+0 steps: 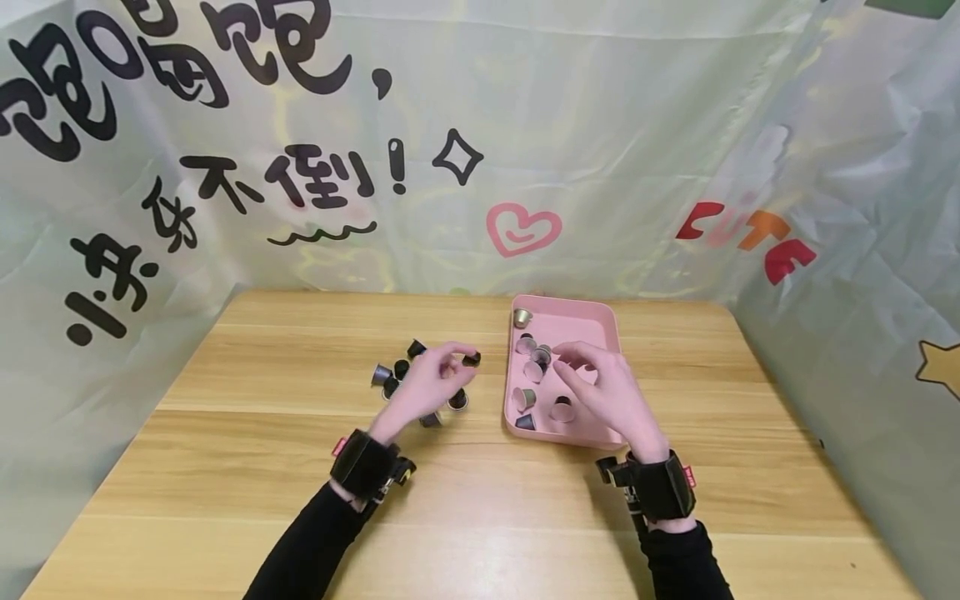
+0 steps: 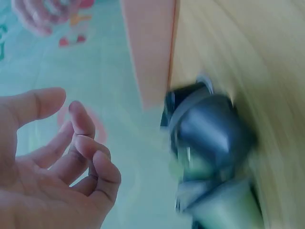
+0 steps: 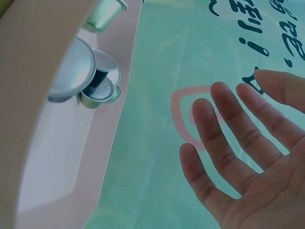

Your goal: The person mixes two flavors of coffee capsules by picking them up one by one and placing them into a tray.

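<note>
My left hand [image 1: 431, 383] is over a loose group of dark coffee capsules on the table, fingers loosely bent. A black capsule [image 1: 471, 359] shows at its fingertips in the head view, but the left wrist view shows nothing between thumb and index finger. In that view a blurred dark capsule [image 2: 214, 129] lies beside the hand. My right hand [image 1: 603, 392] hovers over the pink tray [image 1: 611, 321], fingers spread and relaxed. Close to its fingertips is a cluster of capsules [image 1: 535, 371]. From the right wrist, the palm and fingers [image 3: 248, 152] look bare.
Inside the tray, a gold capsule [image 1: 522, 317] lies at the far left corner and a dark blue one [image 1: 526, 422] at the near left. Another capsule [image 1: 562, 409] rests near the tray's front. A printed cloth [image 1: 600, 167] hangs behind the wooden table [image 1: 480, 517].
</note>
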Available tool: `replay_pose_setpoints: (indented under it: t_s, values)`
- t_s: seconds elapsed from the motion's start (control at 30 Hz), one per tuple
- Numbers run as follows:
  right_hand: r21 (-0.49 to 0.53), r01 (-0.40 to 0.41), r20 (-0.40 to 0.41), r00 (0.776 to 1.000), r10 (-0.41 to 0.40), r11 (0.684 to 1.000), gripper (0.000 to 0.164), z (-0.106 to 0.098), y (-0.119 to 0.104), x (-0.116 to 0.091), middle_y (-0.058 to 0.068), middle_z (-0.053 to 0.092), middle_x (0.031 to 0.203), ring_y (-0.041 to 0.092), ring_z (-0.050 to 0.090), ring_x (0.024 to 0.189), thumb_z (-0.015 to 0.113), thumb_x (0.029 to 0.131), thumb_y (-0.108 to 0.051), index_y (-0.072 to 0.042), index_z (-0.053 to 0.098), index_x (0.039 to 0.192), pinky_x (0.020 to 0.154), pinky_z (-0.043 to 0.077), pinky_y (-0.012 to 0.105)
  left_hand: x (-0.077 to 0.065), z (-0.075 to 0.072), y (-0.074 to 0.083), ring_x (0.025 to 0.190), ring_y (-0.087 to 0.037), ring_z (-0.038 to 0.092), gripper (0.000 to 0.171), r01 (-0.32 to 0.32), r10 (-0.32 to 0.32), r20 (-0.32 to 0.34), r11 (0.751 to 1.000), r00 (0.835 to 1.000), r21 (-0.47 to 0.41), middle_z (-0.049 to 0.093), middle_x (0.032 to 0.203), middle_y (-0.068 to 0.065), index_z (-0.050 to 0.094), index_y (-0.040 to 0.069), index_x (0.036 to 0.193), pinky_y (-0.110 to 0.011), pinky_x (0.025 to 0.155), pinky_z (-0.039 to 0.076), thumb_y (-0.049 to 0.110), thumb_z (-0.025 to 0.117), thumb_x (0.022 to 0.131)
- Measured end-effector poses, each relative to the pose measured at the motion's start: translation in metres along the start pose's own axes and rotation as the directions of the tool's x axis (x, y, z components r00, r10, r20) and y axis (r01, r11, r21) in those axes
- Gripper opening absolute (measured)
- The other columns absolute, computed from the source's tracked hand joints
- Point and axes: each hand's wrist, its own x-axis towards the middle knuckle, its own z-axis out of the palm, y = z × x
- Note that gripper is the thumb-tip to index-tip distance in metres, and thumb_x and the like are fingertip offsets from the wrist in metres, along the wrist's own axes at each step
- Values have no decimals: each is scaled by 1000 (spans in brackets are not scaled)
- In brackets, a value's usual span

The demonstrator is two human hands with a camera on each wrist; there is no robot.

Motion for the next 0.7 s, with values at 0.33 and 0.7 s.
replay_pose_setpoints:
  t_s: [0.33, 0.7]
  values:
    - [17, 64, 50, 997, -65, 998, 23, 10, -3, 2, 3, 76, 97, 14, 66, 88, 66, 96, -14, -8, 71, 118, 78, 54, 34, -31, -30, -21, 68, -12, 51, 34, 25, -21, -93, 999, 995, 41, 71, 90, -9, 64, 2, 126, -21, 61, 41, 13, 67, 94]
    - [-21, 105, 102, 989, -103, 994, 20, 30, -23, -1, 4, 77, 101, 16, 70, 90, 68, 95, -15, -9, 73, 113, 81, 57, 39, -36, -33, -42, 67, -13, 50, 30, 80, -83, -142, 996, 986, -24, 70, 93, -16, 65, 2, 124, -20, 58, 41, 11, 64, 95]
